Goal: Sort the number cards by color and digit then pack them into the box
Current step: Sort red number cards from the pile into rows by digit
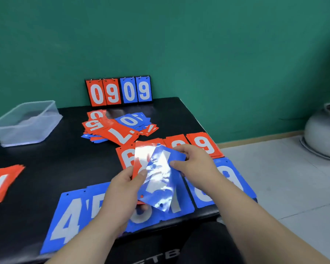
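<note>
My left hand (122, 189) grips a small stack of cards, a red one (139, 159) under a glossy blue one (161, 178). My right hand (194, 162) pinches the blue card's right edge. Below them lies a row of blue cards along the front edge: a 4 (65, 220), a 5, and others partly hidden by my arms, ending in a blue card (234, 180) at the right. Red cards showing 6 (125, 159) and 9 (204, 144) lie behind. An unsorted heap (118, 126) of red and blue cards sits mid-table. The clear plastic box (25, 122) stands at the back left.
A flip scoreboard (118, 91) reading 09 09 leans against the green wall at the back of the black table (55, 161). A red card pile (0, 183) lies at the left edge. A grey round pot (324, 136) stands on the floor to the right.
</note>
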